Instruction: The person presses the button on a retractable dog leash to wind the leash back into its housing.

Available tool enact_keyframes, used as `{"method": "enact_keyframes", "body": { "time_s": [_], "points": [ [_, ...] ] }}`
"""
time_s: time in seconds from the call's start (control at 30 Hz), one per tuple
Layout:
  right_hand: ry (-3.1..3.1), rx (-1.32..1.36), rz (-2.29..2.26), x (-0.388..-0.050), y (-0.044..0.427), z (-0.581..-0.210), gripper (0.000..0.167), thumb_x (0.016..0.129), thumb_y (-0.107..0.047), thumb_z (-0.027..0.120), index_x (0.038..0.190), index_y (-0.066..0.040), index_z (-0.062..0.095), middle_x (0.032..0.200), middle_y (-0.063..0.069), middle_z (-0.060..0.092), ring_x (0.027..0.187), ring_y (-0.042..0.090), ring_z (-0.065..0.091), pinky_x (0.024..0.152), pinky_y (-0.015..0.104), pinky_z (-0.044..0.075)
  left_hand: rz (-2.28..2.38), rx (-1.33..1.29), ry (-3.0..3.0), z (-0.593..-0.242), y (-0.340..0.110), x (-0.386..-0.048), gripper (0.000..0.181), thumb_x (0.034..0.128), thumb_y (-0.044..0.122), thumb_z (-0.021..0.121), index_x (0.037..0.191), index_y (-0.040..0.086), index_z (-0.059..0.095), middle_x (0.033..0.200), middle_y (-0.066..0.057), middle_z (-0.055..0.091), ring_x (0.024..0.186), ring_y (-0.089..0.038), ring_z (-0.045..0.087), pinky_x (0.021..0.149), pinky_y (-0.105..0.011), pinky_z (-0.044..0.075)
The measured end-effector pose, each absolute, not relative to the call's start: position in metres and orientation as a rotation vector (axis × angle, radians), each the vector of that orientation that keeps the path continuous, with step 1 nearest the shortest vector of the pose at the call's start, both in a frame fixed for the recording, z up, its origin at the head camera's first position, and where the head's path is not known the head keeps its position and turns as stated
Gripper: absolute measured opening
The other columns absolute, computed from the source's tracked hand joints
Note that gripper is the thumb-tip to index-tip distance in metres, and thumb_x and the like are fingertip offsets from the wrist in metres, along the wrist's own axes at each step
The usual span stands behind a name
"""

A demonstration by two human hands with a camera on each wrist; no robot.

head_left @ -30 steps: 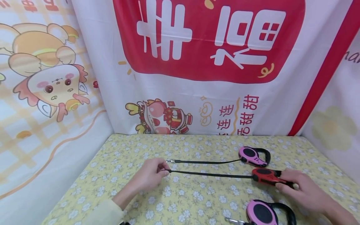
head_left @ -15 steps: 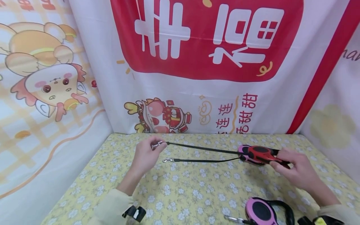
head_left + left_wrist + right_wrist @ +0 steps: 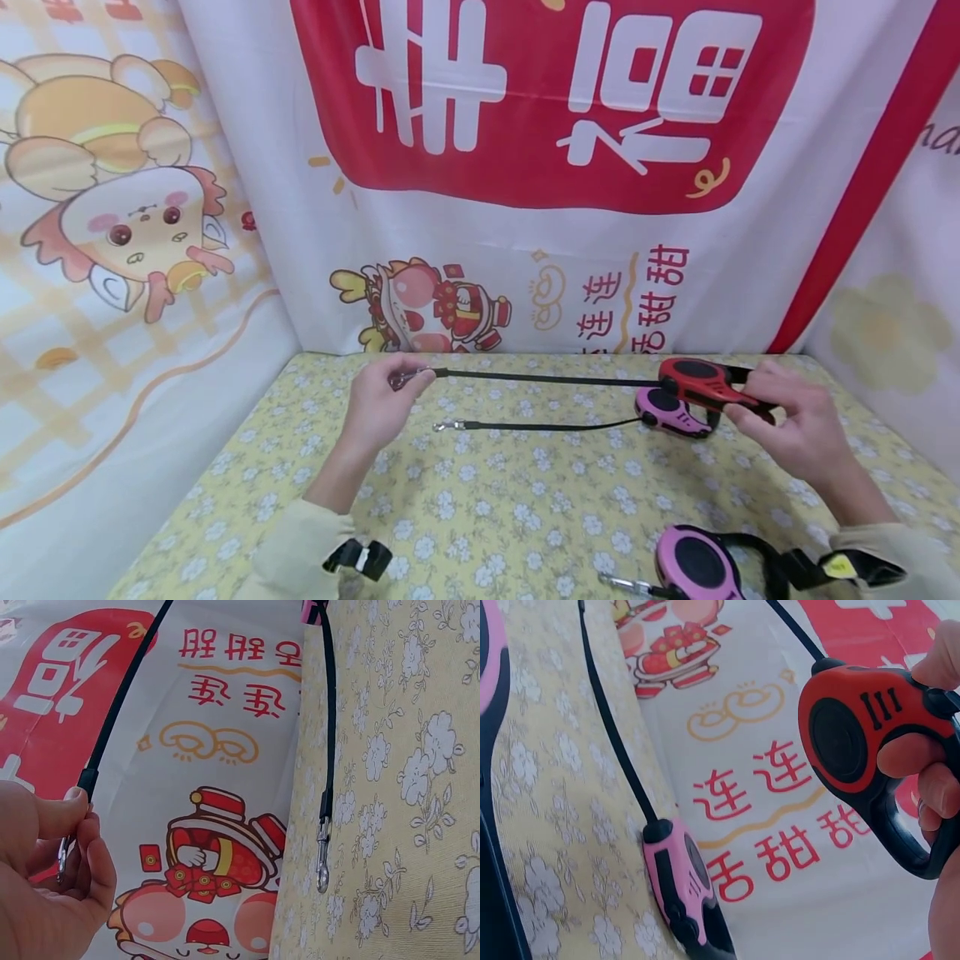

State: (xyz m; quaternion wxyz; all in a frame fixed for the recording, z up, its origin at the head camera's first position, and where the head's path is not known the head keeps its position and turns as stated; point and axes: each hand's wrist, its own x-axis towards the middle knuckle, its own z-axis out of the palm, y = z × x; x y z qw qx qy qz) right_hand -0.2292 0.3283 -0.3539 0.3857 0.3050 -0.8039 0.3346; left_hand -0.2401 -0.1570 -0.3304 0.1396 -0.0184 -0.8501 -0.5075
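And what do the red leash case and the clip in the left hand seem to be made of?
Red leash case: probably hard plastic, smooth, slightly glossy, with rigid moulded-looking contours. Clip: likely metal, silvery, with bright glints; exact alloy unclear.

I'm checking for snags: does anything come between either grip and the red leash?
Nothing visible does. The right grip holds the red leash directly by its handle, and the left grip pinches its clip end. The far pink leash lies on the table, apart from both.
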Motion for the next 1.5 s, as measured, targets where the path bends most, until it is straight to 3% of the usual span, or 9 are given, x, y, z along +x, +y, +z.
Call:
{"method": "enact_keyframes", "body": {
  "time_s": [0.1,0.4,0.63,0.9,1.13,1.5],
  "points": [
    [-2.046,0.803,0.843,-0.227,0.324,-0.350,0.035,0.070,0.010,0.077,0.074,-0.023,0.064,0.071,-0.010,0.049,0.073,0.001,0.039,0.064,0.021,0.028,-1.453,-0.088,-2.459,-0.330,-0.157,-0.241,0.015,0.1018,0.020,0.073,0.114,0.013,0.077,0.109,-0.009,0.074,0.092,-0.020,0.065,0.078,-0.029,0.056],
    [-1.960,0.810,0.860,-0.228,0.319,-0.347,0.030,0.066,0.010,0.074,0.071,-0.018,0.064,0.070,-0.005,0.049,0.075,0.002,0.040,0.068,0.020,0.028,-1.459,-0.093,-2.457,-0.328,-0.154,-0.237,0.014,0.1004,0.019,0.075,0.113,0.012,0.077,0.110,-0.009,0.074,0.093,-0.021,0.066,0.079,-0.028,0.057],
    [-2.016,0.758,0.845,-0.223,0.319,-0.343,0.030,0.070,0.007,0.074,0.072,-0.021,0.064,0.070,-0.009,0.050,0.079,0.002,0.041,0.073,0.021,0.029,-1.489,-0.125,-2.466,-0.330,-0.150,-0.236,0.014,0.1011,0.019,0.073,0.112,0.012,0.075,0.106,-0.009,0.072,0.091,-0.021,0.064,0.076,-0.027,0.057],
    [-1.933,0.811,0.878,-0.228,0.316,-0.347,0.029,0.066,0.008,0.073,0.069,-0.019,0.063,0.069,-0.007,0.049,0.077,0.004,0.041,0.072,0.021,0.027,-1.485,-0.133,-2.479,-0.328,-0.144,-0.232,0.013,0.1009,0.018,0.072,0.113,0.013,0.074,0.108,-0.008,0.072,0.094,-0.021,0.065,0.079,-0.030,0.057],
    [-2.016,0.772,0.851,-0.222,0.313,-0.346,0.032,0.069,0.008,0.074,0.071,-0.022,0.063,0.071,-0.011,0.050,0.079,0.002,0.039,0.074,0.024,0.026,-1.447,-0.178,-2.476,-0.330,-0.138,-0.232,0.010,0.1002,0.017,0.073,0.110,0.015,0.074,0.109,-0.004,0.072,0.093,-0.021,0.066,0.079,-0.032,0.058],
    [-2.034,0.785,0.860,-0.221,0.308,-0.345,0.032,0.070,0.009,0.075,0.073,-0.021,0.064,0.075,-0.009,0.049,0.078,0.002,0.040,0.068,0.021,0.030,-1.416,-0.236,-2.473,-0.332,-0.135,-0.229,0.006,0.1008,0.016,0.073,0.107,0.015,0.074,0.105,-0.005,0.072,0.090,-0.019,0.065,0.077,-0.031,0.057]
  ]
}}
